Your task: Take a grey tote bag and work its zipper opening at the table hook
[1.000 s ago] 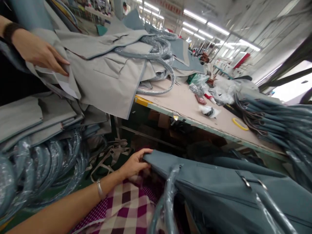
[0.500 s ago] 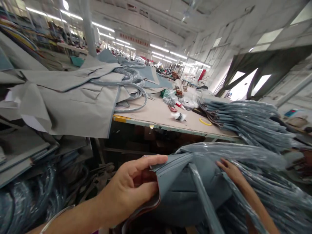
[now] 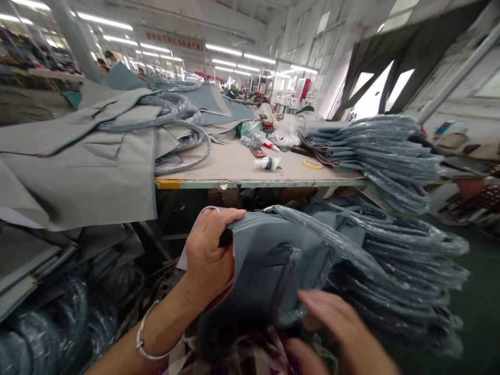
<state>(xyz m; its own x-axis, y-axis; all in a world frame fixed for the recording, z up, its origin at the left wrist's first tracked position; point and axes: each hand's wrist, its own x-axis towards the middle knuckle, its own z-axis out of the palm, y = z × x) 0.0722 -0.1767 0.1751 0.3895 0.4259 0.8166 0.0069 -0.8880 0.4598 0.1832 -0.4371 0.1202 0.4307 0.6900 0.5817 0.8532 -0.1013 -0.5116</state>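
Observation:
My left hand (image 3: 207, 255), a silver bangle on its wrist, grips the top edge of a blue-grey fabric bag (image 3: 269, 260) that is held upright in front of me. My right hand (image 3: 336, 333) is blurred at the bottom right, fingers spread, just below the bag's plastic-wrapped handle (image 3: 312, 234); whether it touches the bag I cannot tell. The bag tops a stack of similar blue bags (image 3: 398, 271) trailing to the right.
A worktable (image 3: 242, 166) stands ahead with grey bags (image 3: 97, 156) piled on its left, more blue bags (image 3: 371, 151) on its right, a yellow tape ring (image 3: 312, 163) and small items between. Plastic-wrapped handles (image 3: 47, 323) hang at lower left.
The view has swung right and up. My left hand lifted the bag's edge higher. My right hand dropped from the bag's top to the bottom right.

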